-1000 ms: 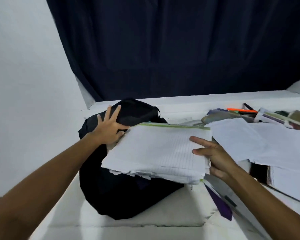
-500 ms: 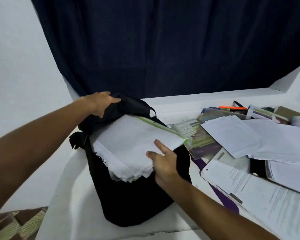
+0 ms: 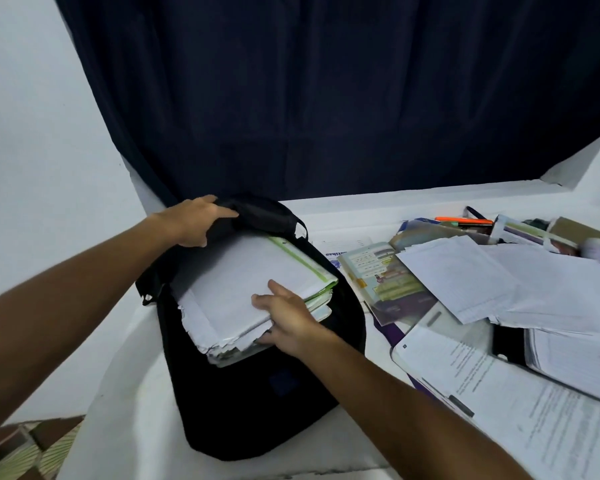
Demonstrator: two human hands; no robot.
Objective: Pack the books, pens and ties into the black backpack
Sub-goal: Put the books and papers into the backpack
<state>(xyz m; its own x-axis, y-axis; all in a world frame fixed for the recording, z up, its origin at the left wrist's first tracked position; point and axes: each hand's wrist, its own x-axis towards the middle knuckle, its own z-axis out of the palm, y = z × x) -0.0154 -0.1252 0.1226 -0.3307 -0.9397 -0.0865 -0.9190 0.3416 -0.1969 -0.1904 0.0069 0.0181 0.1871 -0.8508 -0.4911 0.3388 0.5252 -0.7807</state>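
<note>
Two hands are at work, and the risk sits between them. Your left hand (image 3: 196, 220) curls its fingers over the far rim of the black backpack (image 3: 257, 393), holding the mouth open. Your right hand (image 3: 286, 315) clamps the near corner of the stack of books and loose sheets (image 3: 243, 289), thumb on top, fingers underneath. That stack lies tilted, its far end under your left fingers and inside the opening, its near end still proud of the bag.

Ragged page edges hang just left of your right fingers; to my eye they could catch on the front lip and crumple or tear if you push straight down. With only one corner gripped, the thinner top sheets could also slide off toward your left hand. If the left fingers let the rim sag, the mouth may close on the green-edged book (image 3: 302, 261) and jam it.

Well to the right of your right fingers wait the colourful textbook (image 3: 381, 271), scattered papers (image 3: 482, 278) and an orange pen (image 3: 461, 220) on the white table (image 3: 378, 206). I cannot pick out the ties for certain.
</note>
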